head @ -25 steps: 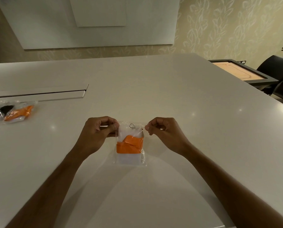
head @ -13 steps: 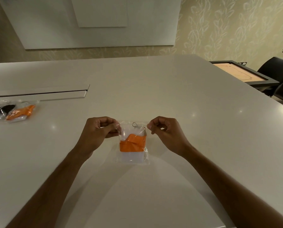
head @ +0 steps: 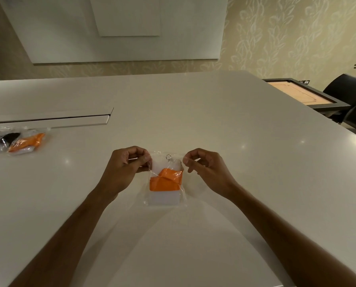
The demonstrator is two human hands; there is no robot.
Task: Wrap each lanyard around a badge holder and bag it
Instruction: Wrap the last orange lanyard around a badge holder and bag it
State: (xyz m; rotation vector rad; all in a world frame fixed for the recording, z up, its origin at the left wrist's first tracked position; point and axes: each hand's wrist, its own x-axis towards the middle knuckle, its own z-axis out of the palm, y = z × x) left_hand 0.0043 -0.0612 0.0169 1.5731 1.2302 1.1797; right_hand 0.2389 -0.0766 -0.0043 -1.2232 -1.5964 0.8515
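- Head cam: left hand (head: 127, 168) curled, thumb and fingertips pinching the top left corner of the clear bag (head: 165, 200).
- Right hand (head: 206, 168) pinches the top right corner the same way.
- Bag lies flat on the white table (head: 214, 125) between both hands, orange lanyard (head: 164, 181) wrapped on the badge holder (head: 164, 199) inside.
- Two more filled bags (head: 17, 141) sit far left.

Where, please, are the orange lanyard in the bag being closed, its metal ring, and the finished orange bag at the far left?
orange lanyard (head: 165, 182): head view, middle of the folded orange band.
metal ring (head: 168, 156): head view, on the small loop.
finished orange bag (head: 26, 142): head view, its orange contents.
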